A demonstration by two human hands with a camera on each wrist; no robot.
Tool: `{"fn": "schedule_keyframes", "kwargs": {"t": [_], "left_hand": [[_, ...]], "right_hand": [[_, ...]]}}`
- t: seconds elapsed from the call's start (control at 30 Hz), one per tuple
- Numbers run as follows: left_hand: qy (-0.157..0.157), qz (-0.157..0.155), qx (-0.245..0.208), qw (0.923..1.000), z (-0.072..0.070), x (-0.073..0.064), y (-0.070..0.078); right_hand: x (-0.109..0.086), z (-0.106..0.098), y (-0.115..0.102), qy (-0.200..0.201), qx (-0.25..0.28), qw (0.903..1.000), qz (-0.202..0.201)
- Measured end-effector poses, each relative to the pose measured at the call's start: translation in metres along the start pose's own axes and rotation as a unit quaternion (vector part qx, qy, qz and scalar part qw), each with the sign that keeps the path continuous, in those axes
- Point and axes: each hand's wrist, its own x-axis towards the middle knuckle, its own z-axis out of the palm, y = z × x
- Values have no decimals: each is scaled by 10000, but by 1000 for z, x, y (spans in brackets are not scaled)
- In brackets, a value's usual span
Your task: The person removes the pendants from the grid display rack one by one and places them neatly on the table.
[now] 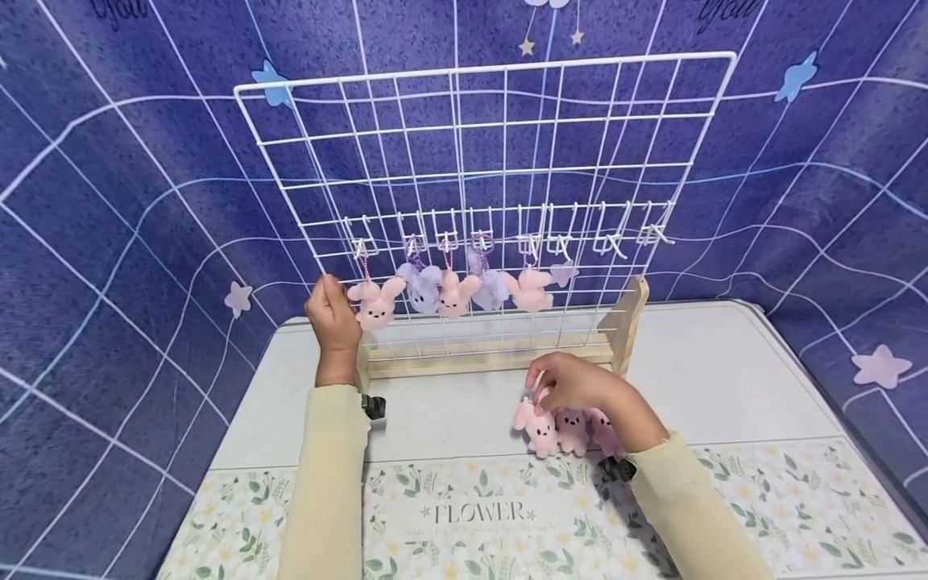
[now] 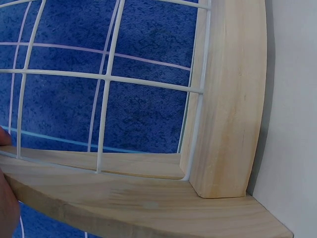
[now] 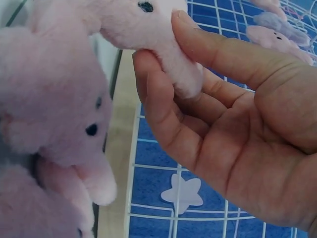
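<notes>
My left hand (image 1: 335, 318) grips the left end of the wooden stand (image 1: 493, 362) that bears a white wire grid (image 1: 505, 125). In the left wrist view, only part of that hand (image 2: 6, 198) shows at the edge of a wooden board (image 2: 124, 193). Low at the right, my right hand (image 1: 583, 387) pinches an ear of a pink plush bunny charm (image 1: 540, 432); the right wrist view shows thumb and fingers on the ear of this bunny (image 3: 148, 25). Two more pink bunnies (image 1: 573, 431) sit beside it on the table, one partly hidden by the hand.
Several pink and lilac plush charms (image 1: 454, 295) hang from white hooks across the grid. Further right, several bare hooks (image 1: 611, 242) stick out. A flower-print mat (image 1: 478, 540) covers the front of the white table (image 1: 435, 427). Behind hangs blue fabric (image 1: 181, 201) with stars.
</notes>
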Motion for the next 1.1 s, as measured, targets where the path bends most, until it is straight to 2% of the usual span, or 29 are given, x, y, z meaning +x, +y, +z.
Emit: {"fn": "schedule_keyframes", "kwargs": {"t": [0.3,0.57,0.83,0.93,1.03,1.1], "left_hand": [[6,-4,14,10000,-1,0,1],[12,-37,26,10000,-1,-1,0],[29,-46,217,9998,-2,-1,-33],[-27,-55,289,9996,-3,-1,-36],[-84,-34,311,9995,-5,0,-36],[-118,-4,307,9995,-5,-1,-36]], "right_hand": [[6,4,9,22,-464,9984,-323],[11,8,14,108,-513,9978,-415],[17,11,19,371,-716,9962,-342],[17,12,18,751,-896,9924,-377],[18,12,17,1464,-907,9841,-438],[19,11,16,2026,-709,9756,-452]]}}
